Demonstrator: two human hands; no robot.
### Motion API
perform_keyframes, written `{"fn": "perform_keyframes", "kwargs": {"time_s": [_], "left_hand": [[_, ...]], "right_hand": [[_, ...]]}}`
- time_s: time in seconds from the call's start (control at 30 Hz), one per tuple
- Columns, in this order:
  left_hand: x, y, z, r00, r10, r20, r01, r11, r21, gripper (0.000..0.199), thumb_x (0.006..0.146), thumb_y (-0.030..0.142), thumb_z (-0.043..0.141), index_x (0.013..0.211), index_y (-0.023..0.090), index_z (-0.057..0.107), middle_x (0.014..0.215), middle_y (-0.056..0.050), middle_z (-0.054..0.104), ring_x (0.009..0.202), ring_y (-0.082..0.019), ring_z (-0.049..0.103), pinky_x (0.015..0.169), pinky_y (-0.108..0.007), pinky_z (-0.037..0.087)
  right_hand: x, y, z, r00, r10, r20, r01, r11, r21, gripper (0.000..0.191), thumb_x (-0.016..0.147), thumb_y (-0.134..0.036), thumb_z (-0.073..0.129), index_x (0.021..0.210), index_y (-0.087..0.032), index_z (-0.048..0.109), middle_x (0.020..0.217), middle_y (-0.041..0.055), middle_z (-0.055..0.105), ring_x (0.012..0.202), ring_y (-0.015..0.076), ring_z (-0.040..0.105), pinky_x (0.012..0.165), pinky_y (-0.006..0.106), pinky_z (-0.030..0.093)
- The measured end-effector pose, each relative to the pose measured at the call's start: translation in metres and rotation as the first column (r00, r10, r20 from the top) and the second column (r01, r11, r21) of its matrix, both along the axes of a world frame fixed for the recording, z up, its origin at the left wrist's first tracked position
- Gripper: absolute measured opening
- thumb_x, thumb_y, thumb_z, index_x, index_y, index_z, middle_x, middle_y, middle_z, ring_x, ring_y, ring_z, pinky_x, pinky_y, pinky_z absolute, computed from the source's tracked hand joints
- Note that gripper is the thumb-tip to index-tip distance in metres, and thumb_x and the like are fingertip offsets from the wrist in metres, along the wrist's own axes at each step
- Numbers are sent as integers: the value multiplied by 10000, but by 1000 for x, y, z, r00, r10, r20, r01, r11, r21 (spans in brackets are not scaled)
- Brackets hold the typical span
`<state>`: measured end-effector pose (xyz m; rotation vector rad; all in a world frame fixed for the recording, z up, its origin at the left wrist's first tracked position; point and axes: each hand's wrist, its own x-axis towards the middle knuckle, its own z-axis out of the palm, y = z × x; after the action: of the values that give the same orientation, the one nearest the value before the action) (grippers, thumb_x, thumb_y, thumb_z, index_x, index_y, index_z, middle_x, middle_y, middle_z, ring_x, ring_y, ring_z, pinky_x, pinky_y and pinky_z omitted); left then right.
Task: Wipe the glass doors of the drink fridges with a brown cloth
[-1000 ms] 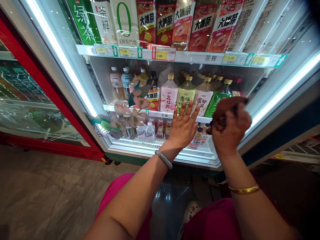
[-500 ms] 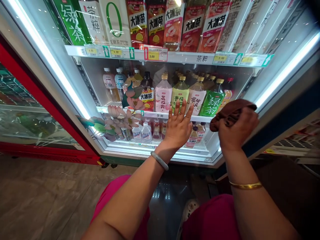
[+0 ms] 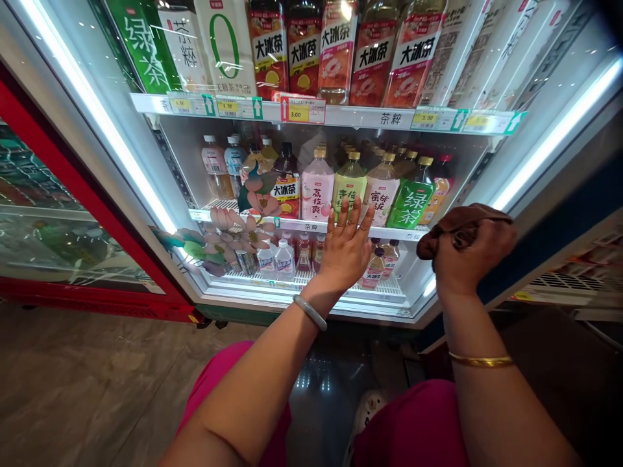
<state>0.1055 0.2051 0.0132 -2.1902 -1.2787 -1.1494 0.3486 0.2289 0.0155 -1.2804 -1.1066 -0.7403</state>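
My left hand (image 3: 345, 250) lies flat with fingers spread against the glass door (image 3: 311, 139) of a lit drinks fridge, over the middle and lower shelves. Bunched in my right hand (image 3: 470, 250) is a brown cloth (image 3: 462, 224), held at the door's right side near the frame. Behind the glass, a pink-labelled bottle (image 3: 318, 188), a yellow-green bottle (image 3: 349, 185) and a green bottle (image 3: 413, 198) stand on the middle shelf. A flower decal (image 3: 238, 227) is on the glass left of my left hand.
Larger tea bottles (image 3: 335, 52) line the upper shelf above a price rail (image 3: 350, 115). A red-framed fridge (image 3: 97, 214) stands at the left. My knees (image 3: 409, 421) are bent close to the fridge, above the tiled floor (image 3: 97, 383).
My right hand has shifted slightly right and down with the brown cloth. My left hand stays in nearly the same place on the glass. The view has tilted a little.
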Motion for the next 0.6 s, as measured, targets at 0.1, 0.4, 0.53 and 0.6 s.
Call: {"fn": "perform_keyframes", "kwargs": {"time_s": [0.1, 0.4, 0.53, 0.6], "left_hand": [[2, 0, 1, 1000, 3, 5, -3, 1000, -6, 722, 966, 203, 504, 1640, 190, 246, 1745, -113, 126, 1618, -275, -42, 1321, -572, 58], [-5, 1, 0, 1000, -12, -5, 12, 1000, 2, 761, 962, 177, 487, 1658, 219, 184, 1747, -72, 123, 1615, -250, -56, 1330, -547, 83], [-9, 1, 2, 1000, -11, -30, 11, 1000, 16, 691, 990, 188, 460, 1645, 185, 240, 1748, -70, 117, 1611, -236, -77, 1338, -493, 60], [-8, 0, 0, 1000, -3, -29, 4, 1000, 19, 676, 999, 208, 462, 1642, 179, 253, 1749, -74, 117, 1611, -244, -77, 1336, -497, 57]], "right_hand": [[-45, -15, -6, 979, 113, 172, -94, 989, -116, 306, 711, -335, 702, 985, -237, 606, 1122, 142, 594, 1046, 338, 548, 902, 554, 500], [-32, -11, -1, 971, 161, 175, -129, 975, -180, 211, 704, -293, 658, 905, -231, 636, 1102, 115, 603, 1069, 331, 551, 931, 518, 488], [-3, 2, 0, 999, 8, -42, -9, 1000, -5, 328, 620, -359, 696, 898, -215, 597, 1078, 165, 582, 1045, 395, 560, 906, 600, 461], [-20, -5, -4, 999, 39, 25, -37, 998, -57, 340, 675, -382, 709, 957, -215, 618, 1104, 166, 584, 1057, 393, 556, 906, 596, 468]]}}
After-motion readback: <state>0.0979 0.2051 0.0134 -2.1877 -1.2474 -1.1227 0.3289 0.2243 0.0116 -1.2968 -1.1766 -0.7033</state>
